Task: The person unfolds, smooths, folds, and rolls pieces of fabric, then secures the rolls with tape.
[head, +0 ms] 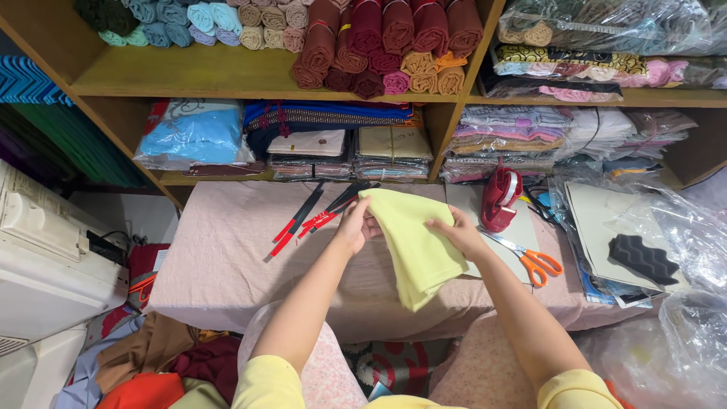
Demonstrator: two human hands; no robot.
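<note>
here, both hands hold a folded pale yellow cloth (413, 246) up over the middle of the tabletop (219, 257), which is covered in a light pinkish sheet. the left hand (356, 225) is closed on the cloth's upper left edge, fingers curled over it. the right hand (458, 231) grips the right edge, thumb on top and fingers tucked behind the fold. the cloth hangs tilted, its lower corner pointing down toward the near edge of the tabletop (whether that corner touches the sheet i cannot tell).

just behind the left hand lie several red and black strips (310, 216), fanned out on the sheet. to the right of the right hand sit orange-handled scissors (530, 261), and behind them a red tape dispenser (500, 198). further right, a black wavy foam piece (644, 259) rests on flat cards among clear plastic bags (681, 333). shelves (189, 72) at the back hold rolled and stacked fabrics. a white machine (45, 265) stands at the left, with loose fabric scraps (151, 363) heaped below it.
</note>
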